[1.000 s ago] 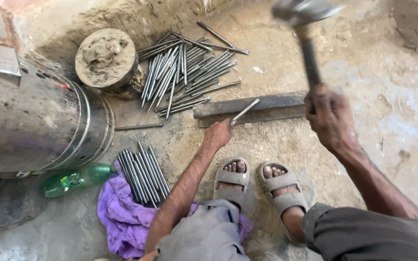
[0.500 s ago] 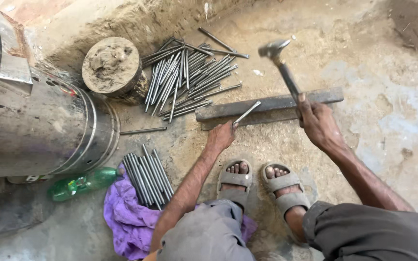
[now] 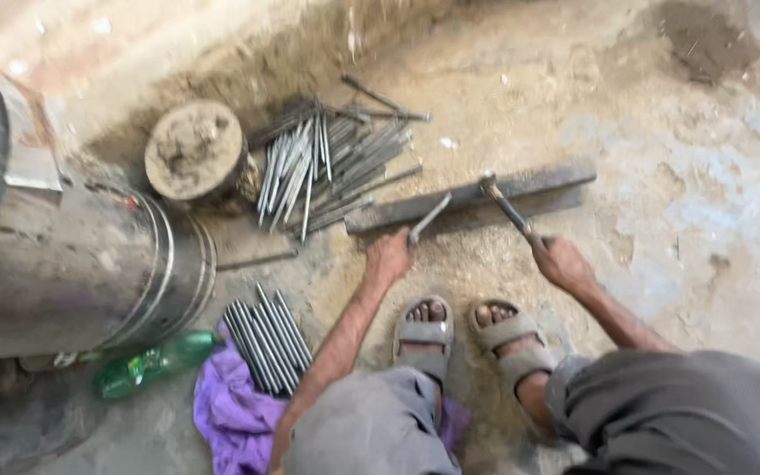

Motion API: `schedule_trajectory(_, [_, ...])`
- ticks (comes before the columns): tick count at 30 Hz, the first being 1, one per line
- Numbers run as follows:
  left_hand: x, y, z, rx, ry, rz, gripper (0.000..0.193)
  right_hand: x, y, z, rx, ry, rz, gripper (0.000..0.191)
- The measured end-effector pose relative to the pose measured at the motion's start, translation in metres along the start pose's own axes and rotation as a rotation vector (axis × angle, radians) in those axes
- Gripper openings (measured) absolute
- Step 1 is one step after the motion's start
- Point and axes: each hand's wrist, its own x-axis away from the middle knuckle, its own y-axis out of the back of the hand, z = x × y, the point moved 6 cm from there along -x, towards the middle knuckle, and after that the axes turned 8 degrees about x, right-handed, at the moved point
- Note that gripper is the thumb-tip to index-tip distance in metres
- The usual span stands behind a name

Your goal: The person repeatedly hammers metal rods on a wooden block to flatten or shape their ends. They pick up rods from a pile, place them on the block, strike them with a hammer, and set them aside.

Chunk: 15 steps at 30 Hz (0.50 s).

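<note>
My left hand [image 3: 388,259] grips a thin metal rod [image 3: 430,218] and rests its far end on a long flat iron bar [image 3: 477,195] lying on the dirt floor. My right hand [image 3: 561,262] is closed on the handle of a hammer [image 3: 505,202]. The hammer head is down on the bar, just right of the rod's tip. My two sandalled feet [image 3: 464,334] sit just below the bar, between my arms.
A loose pile of metal rods [image 3: 327,163] lies beyond the bar, next to a round stump-like block [image 3: 197,151]. A second bundle of rods [image 3: 266,343] rests on purple cloth [image 3: 232,413]. A large metal drum [image 3: 81,273] and a green bottle [image 3: 147,369] lie at left.
The hammer has swung down from high overhead onto the iron bar. My left hand has kept the rod on the bar throughout.
</note>
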Motion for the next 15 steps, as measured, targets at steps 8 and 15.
schedule_trajectory(8, [0.000, 0.004, -0.017, -0.096, -0.067, 0.021, 0.030, 0.024, 0.030, 0.036, -0.051, -0.236, 0.155, 0.083])
schedule_trajectory(15, [-0.003, -0.006, -0.017, -0.081, -0.036, 0.045, 0.025, 0.028, 0.033, 0.053, -0.120, -0.203, 0.180, 0.076])
